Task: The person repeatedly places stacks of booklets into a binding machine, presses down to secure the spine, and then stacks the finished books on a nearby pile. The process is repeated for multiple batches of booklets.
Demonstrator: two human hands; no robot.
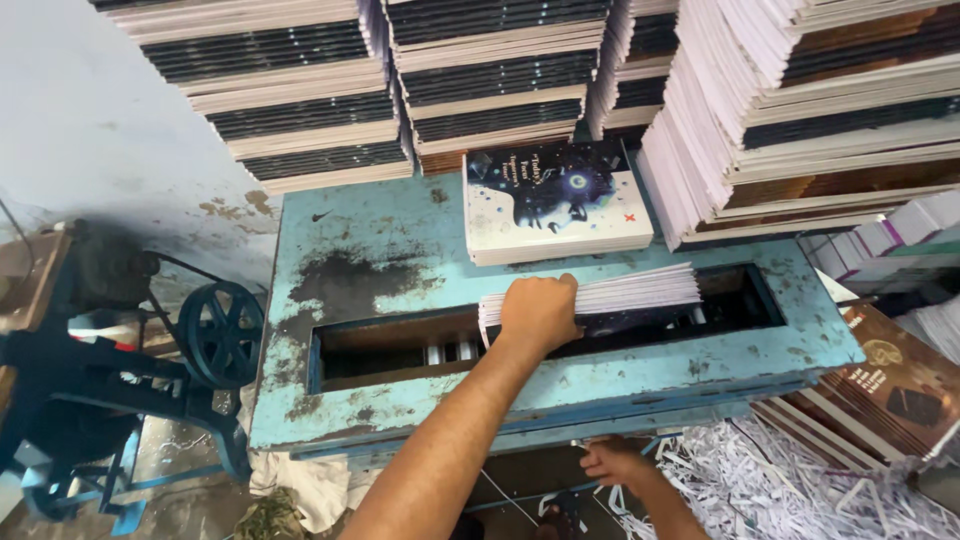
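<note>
My left hand (pixel 540 312) grips a thick bundle of white paper sheets (pixel 640 290) and holds it on edge over the long slot (pixel 400 345) in the top of a worn blue machine table (pixel 380 250). Metal rollers show inside the slot. My right hand (pixel 612 462) is low, under the table's front edge beside a blue bar; its fingers are curled and I cannot tell whether they hold anything. A stack of books with a dark blue and white cover (pixel 555 205) lies on the table just behind the slot.
Tall stacks of bound books (pixel 300 90) stand behind the table, and more lean at the right (pixel 820 110). Shredded paper trimmings (pixel 800 480) pile on the floor at the right, by brown-covered books (pixel 890 380). A dark blue machine with a wheel (pixel 220 335) stands at the left.
</note>
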